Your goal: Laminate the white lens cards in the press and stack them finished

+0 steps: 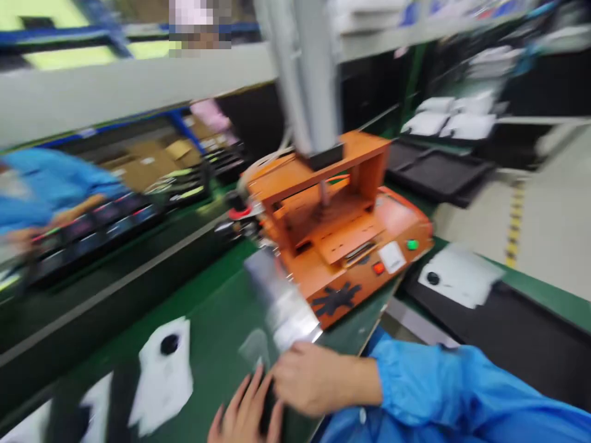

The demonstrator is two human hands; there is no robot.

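Resting fingers-apart over a dark item (267, 411) at the near edge of the desk (217, 326), the left hand (245, 409) sits beside the curled right hand (307, 378); blur and overlap leave me unable to tell whether either grip is closed on anything. Just beyond lies clear film (255, 346), a white piece (161, 384) to its left; farther right, an orange machine (318, 271).

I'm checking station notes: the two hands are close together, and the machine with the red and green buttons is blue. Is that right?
Not quite: the machine is orange, not blue, as the head view shows. The left hand and right hand are close together, and the red button and green button are there.
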